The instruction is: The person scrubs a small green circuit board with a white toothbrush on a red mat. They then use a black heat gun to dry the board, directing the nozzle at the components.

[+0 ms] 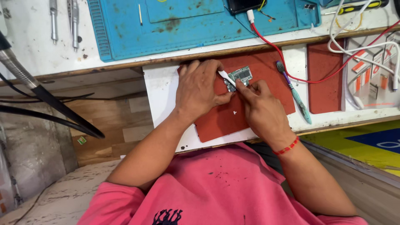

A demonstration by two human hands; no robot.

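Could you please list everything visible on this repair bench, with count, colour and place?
circuit board: one, green-grey, on the near red mat
white strip: one, white, over the board
red mats: two, red, on the white pull-out shelf
toothbrush: one, teal and purple, right of the near mat
blue work mat: one, blue, bench top
red cable: one, red, across the shelf
metal tools: two, silver, top left
left hand: holding the strip
right hand: pressing the board

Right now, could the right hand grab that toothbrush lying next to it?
Probably yes. The toothbrush lies on the bench just beside the right hand, with nothing between them, though that hand is busy at the circuit board.
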